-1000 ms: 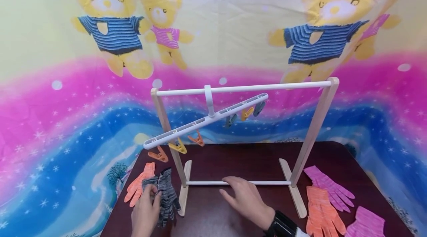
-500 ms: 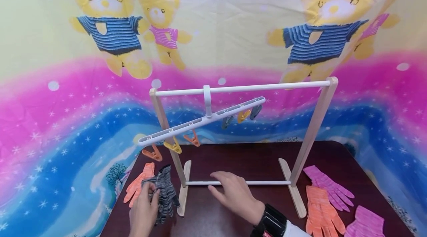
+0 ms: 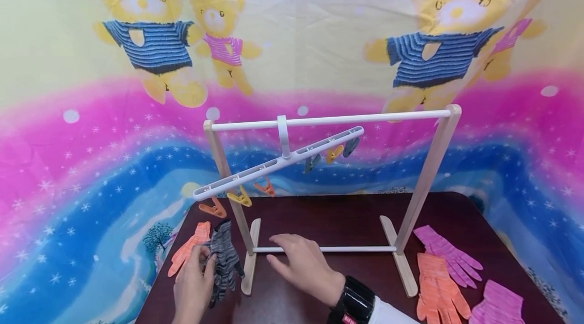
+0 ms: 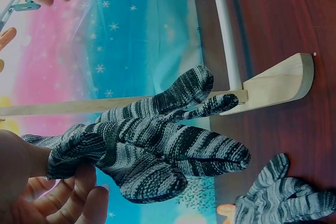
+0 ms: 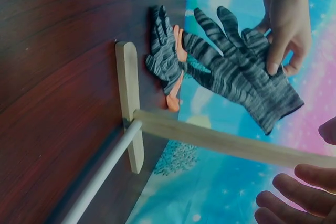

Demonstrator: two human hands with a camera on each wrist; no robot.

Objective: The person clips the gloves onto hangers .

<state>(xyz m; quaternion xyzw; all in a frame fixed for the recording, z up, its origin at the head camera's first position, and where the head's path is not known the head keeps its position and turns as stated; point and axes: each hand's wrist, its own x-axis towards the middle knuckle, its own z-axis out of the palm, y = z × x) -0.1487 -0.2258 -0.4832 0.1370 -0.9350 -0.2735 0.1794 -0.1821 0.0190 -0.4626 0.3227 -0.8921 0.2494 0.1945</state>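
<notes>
My left hand [image 3: 193,283] pinches a black-and-grey striped knit glove [image 3: 224,250] near its cuff, at the left of the rack. In the left wrist view the glove [image 4: 152,140] hangs in the air, with its cuff between thumb and fingers. My right hand [image 3: 303,268] holds nothing; its fingers are spread and lightly bent in front of the rack's lower bar. Above the held glove, a white hanger [image 3: 255,173] tilts on the top bar. Orange clip [image 3: 214,208] and yellow clip [image 3: 240,197] hang from its near end.
The wooden rack [image 3: 426,182] stands on a dark table [image 3: 328,212]. A second striped glove [image 5: 164,51] lies on the table beside an orange glove [image 3: 182,258]. At the right lie pink gloves [image 3: 451,255] and another orange glove [image 3: 440,283].
My right hand has moved left toward the held glove. The left hand has raised the glove slightly. The hanger has swung a little on the bar.
</notes>
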